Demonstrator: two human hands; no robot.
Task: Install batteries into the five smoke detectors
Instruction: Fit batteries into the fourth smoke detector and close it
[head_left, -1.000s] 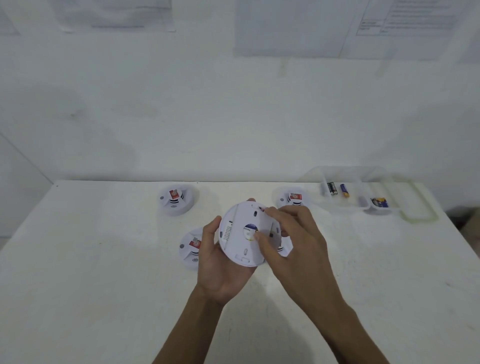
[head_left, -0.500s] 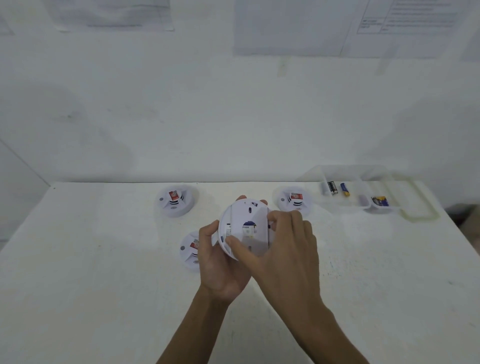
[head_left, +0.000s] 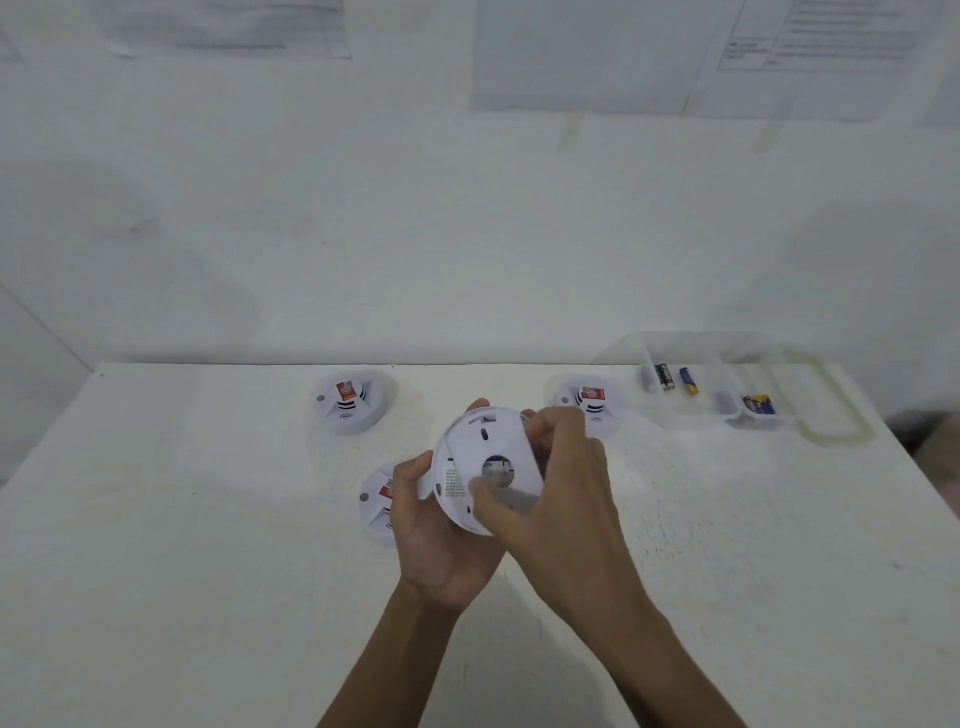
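Above the middle of the white table (head_left: 208, 571) both my hands hold a round white smoke detector (head_left: 480, 452), its flat back turned toward me. My left hand (head_left: 441, 535) cups it from below and the left. My right hand (head_left: 561, 493) grips its right rim, thumb across the back plate. Three more detectors lie on the table: one at the back left (head_left: 349, 402), one at the back right (head_left: 592, 402), one partly hidden behind my left hand (head_left: 378, 501). Loose batteries (head_left: 675, 378) lie in a clear tray.
The clear plastic compartment tray (head_left: 727, 410) stands at the back right with its lid beside it. A white wall with taped paper sheets (head_left: 597, 52) rises right behind the table's far edge.
The detector has turned in my hands and tilted more upright. My right hand slid from the plate's front round to its right rim, thumb now over the back.
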